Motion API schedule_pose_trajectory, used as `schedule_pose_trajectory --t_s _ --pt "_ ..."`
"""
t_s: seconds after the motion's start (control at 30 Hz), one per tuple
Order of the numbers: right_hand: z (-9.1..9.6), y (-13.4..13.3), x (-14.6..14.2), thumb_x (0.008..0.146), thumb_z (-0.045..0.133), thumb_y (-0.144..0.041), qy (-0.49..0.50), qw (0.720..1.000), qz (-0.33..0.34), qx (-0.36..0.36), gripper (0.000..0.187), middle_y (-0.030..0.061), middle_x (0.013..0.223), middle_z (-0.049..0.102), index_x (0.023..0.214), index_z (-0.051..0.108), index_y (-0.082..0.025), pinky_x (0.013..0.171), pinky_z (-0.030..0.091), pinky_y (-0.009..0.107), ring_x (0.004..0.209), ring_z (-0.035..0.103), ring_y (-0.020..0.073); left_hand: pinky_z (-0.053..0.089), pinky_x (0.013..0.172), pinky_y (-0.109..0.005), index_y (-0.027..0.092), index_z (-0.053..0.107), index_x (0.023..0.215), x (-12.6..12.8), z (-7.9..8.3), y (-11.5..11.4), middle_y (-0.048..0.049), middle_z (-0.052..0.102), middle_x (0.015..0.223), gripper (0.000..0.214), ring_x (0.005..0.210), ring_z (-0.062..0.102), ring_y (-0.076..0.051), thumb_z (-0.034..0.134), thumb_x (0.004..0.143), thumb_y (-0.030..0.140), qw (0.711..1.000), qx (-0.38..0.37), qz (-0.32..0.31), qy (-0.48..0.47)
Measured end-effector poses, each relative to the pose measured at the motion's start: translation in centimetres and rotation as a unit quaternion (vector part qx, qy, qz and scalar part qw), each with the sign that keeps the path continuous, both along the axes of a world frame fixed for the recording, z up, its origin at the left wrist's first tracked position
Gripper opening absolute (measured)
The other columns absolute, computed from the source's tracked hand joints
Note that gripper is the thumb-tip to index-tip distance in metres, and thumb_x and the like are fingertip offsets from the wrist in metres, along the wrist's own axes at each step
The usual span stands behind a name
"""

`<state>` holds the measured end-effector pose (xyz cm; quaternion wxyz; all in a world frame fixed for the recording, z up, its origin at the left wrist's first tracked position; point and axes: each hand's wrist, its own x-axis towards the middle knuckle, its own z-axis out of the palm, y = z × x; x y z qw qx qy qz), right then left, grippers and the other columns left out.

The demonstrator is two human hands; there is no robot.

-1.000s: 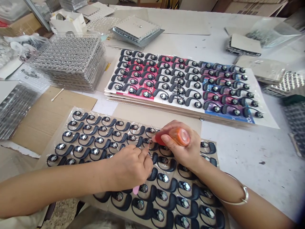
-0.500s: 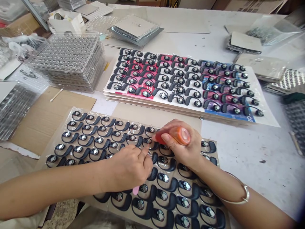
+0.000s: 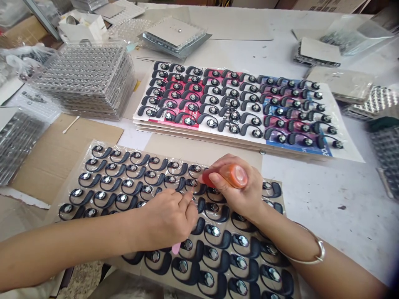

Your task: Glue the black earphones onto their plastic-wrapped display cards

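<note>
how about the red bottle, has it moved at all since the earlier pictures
No, no visible shift either way; the red bottle keeps its place relative to the stack of sheets beyond.

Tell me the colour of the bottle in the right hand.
The bottle is red to orange; the head view shows it best.

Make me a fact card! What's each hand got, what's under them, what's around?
Left hand: holding pink tool, mostly hidden
Right hand: gripping red-orange bottle
Right arm: silver bracelet
Under hands: sheet of black curved pieces with shiny stones
Beyond: stack of sheets, similar pieces on top
Left side: cotton swab on brown cardboard
</note>
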<state>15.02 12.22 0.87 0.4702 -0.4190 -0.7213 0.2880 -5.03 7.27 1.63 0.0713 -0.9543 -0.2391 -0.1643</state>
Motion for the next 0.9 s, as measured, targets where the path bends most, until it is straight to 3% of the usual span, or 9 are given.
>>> schedule_pose_trajectory --t_s 0.9 --pt "0.38 -0.33 0.04 0.080 0.068 -0.026 -0.033 0.998 0.010 0.044 0.012 0.0009 0.071 0.067 0.087 0.059 -0.024 0.055 0.052 0.029 0.061 0.062 0.0147 0.053 0.055 -0.031 0.004 0.060 0.087 -0.04 0.18 0.19 -0.0219 0.070 0.093 0.015 0.068 0.066 -0.021 0.048 0.079 0.005 1.000 -0.016 -0.003 -0.007"
